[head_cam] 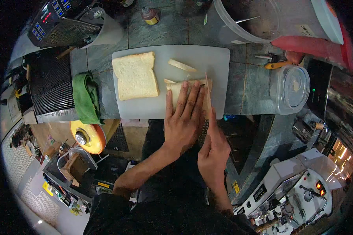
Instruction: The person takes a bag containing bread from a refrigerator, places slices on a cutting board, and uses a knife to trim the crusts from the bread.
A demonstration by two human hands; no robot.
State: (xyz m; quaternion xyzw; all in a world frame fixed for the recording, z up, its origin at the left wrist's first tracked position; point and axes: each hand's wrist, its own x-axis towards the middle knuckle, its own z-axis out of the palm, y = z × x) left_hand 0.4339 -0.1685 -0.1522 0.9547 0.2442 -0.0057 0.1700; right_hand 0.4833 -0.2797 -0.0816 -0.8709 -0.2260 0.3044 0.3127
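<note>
My left hand (184,108) lies flat with spread fingers on a slice of white bread (176,88), pressing it on a white cutting board (141,110). My right hand (214,147) grips a knife (207,88), whose thin blade stands at the right side of that bread; its handle is mostly hidden in the fist. A cut strip of crust (181,65) lies above my left fingers, and another short piece of crust (168,80) touches the bread's upper left. A whole slice of white bread (135,77) rests on the left of the board.
A green cloth (85,97) hangs over the counter's edge, beside a black ribbed tray (51,85). A small bottle (150,16) stands behind the board. To the right are a lidded clear plastic container (291,88), an orange-handled tool (278,64) and a large clear tub (238,32).
</note>
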